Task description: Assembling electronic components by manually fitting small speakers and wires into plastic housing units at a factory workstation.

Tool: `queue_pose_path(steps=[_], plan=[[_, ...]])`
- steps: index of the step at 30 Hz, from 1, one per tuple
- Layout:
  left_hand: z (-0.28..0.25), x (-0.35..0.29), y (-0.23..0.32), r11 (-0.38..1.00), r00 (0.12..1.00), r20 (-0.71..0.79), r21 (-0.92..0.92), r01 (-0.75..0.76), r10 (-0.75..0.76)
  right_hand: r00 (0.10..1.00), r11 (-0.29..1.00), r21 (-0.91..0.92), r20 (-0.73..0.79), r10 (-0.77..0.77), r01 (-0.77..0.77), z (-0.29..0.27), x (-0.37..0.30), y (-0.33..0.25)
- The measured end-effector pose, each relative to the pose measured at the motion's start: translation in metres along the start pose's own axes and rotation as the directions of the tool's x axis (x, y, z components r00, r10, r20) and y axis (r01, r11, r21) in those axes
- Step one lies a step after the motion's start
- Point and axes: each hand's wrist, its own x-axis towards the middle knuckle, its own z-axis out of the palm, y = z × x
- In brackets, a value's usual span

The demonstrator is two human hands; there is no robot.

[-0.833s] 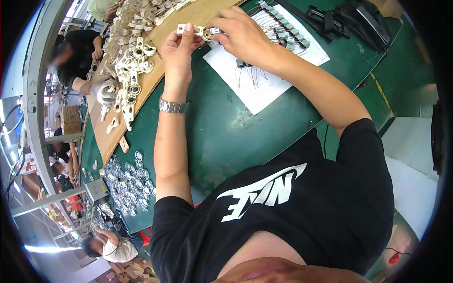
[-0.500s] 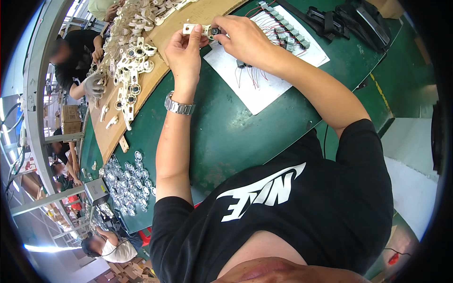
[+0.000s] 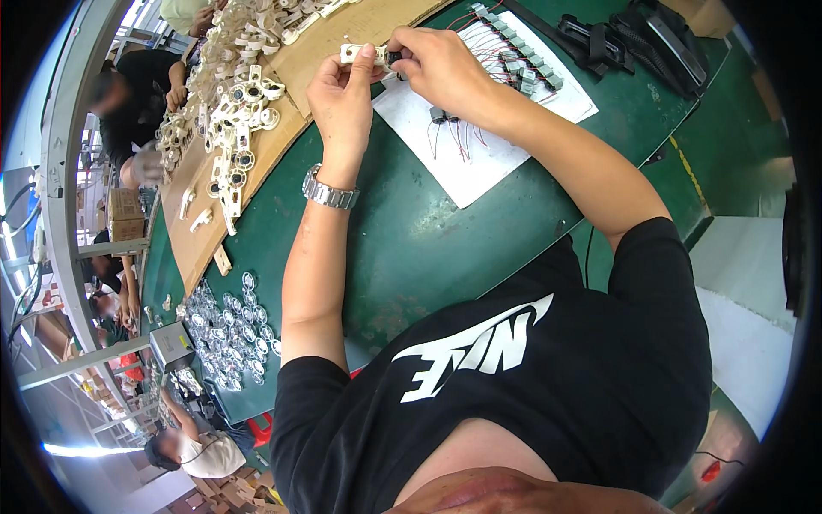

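At the far side of the green table [image 3: 402, 248], my left hand [image 3: 341, 111] is closed on a cream plastic part [image 3: 349, 53], thumb on top and fingers beneath. Close beside it, my right hand [image 3: 445, 73] pinches a small black round component [image 3: 393, 57] at the part's right end. My fingers hide much of where the two meet. Beneath my right forearm lies a white sheet [image 3: 467, 176] carrying loose black round components [image 3: 438, 115] with thin wires and several grey-green blocks [image 3: 535, 62] with red and black wires.
Cardboard [image 3: 295, 86] at the left bears a heap of cream parts [image 3: 244, 38] and several with black round pieces [image 3: 244, 160]. Clear round parts [image 3: 240, 334] lie nearer, beside a grey box [image 3: 172, 345]. Black strapped gear [image 3: 655, 47] sits far right. Co-workers are at the left.
My left hand and the cream part have shifted slightly right. My right hand has turned a little, its fingers curling more over the black component. A co-worker's gloved hand has moved left and blurred.
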Motion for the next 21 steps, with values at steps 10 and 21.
queue_pose_path(steps=[10,21], plan=[[-0.014,0.009,-0.003,0.974,0.999,-0.001,-0.219,0.053,-0.054,0.999,0.981,0.194,0.040,-0.002,-0.006,-0.004,0.018,0.019],[-0.019,0.011,0.005,0.989,0.988,0.146,-0.147,-0.022,0.044,0.871,0.703,0.574,0.472,0.135,-0.420,-0.016,0.019,0.014]])
